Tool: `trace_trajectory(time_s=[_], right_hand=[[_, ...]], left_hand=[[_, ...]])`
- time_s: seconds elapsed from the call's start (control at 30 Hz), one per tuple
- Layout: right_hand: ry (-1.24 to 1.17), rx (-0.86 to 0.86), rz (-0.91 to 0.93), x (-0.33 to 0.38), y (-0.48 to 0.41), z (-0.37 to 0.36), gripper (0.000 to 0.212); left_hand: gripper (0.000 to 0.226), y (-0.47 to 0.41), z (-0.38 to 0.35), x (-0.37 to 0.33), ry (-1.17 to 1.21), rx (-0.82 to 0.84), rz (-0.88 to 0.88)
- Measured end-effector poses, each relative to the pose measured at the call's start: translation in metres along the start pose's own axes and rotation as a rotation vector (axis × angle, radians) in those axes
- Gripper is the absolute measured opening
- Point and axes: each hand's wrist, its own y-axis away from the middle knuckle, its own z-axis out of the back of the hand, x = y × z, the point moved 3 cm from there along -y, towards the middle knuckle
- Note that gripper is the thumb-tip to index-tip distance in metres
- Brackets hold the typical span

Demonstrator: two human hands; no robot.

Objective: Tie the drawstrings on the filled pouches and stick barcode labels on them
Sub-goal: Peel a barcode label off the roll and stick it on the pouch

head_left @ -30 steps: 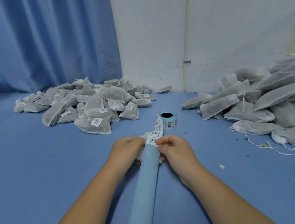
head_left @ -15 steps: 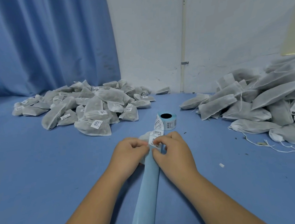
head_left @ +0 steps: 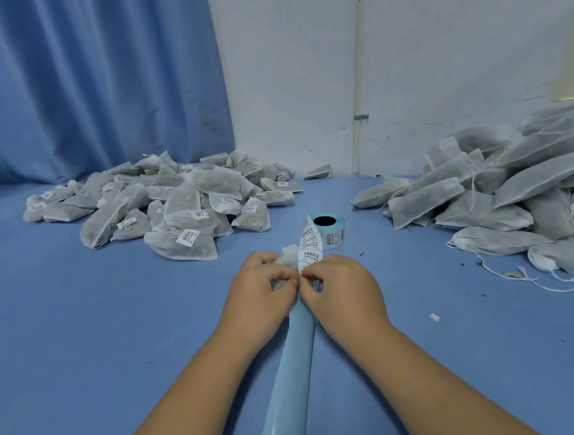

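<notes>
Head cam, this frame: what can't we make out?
All head view.
1. Pouch: mostly hidden behind the left hand and right hand; drawstring tied or not, cannot tell.
2. Label strip: print too small to read; lower end covered by the right hand's fingers.
3. Backing paper: runs off the bottom edge.
4. Right pile: cut off by the right edge.

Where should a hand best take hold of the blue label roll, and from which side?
Probably its outer wall, from above and the right: the label roll lies flat, core hole up, and its label strip leaves on the left.
</notes>
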Motion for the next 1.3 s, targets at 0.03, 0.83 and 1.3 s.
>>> trace_trajectory(time_s=[0.03, 0.83, 1.3], right_hand=[[0.005, -0.004, 0.005, 0.0, 0.0, 0.0, 0.022], [-0.482, -0.03, -0.451, -0.021, 0.004, 0.003, 0.017], [-0.699, -0.154, -0.574, -0.04, 0.006, 0.04, 0.013]], left_hand=[[0.016, 0.0, 0.0, 0.0, -0.026, -0.001, -0.021], [0.013, 0.0, 0.005, 0.007, -0.037, -0.044, 0.093], [0.016, 0.008, 0.046, 0.017, 0.111, -0.274, 0.198]])
